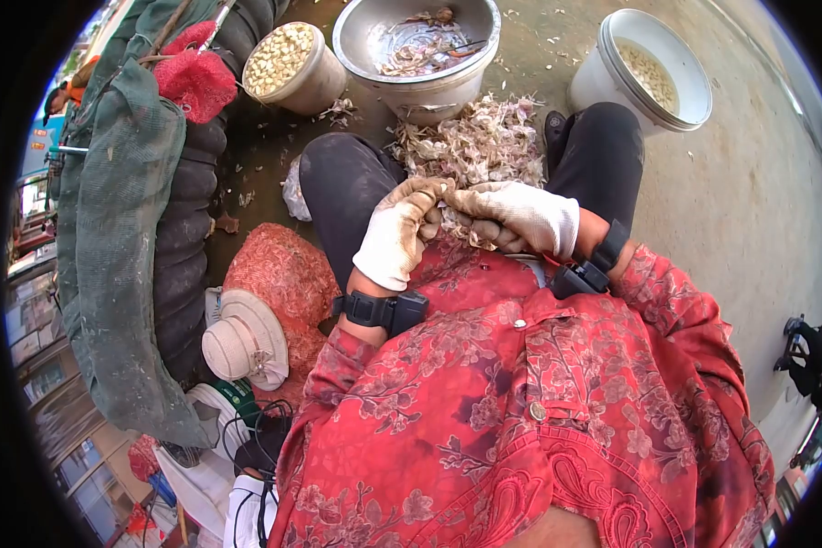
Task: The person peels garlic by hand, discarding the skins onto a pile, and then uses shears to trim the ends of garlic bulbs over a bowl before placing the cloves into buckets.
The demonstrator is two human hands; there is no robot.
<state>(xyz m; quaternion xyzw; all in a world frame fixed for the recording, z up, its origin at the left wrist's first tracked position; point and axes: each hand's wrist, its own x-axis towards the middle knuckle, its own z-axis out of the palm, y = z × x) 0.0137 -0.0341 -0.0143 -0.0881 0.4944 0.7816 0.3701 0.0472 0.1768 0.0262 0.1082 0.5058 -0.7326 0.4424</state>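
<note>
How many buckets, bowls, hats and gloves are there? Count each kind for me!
Buckets: 2, the beige bucket and the white bucket
Bowls: 1, the metal bowl
Hats: 1, the hat
Gloves: 2, one on the left hand and one on the right hand
Total: 6

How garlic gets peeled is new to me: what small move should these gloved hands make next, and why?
Probably a short pull apart of the fingertips. The left hand, in a white fabric glove, and the likewise gloved right hand meet pinched fingertip to fingertip; what they pinch is hidden. The heap of pale papery skins lies beyond them to catch scraps.
</note>
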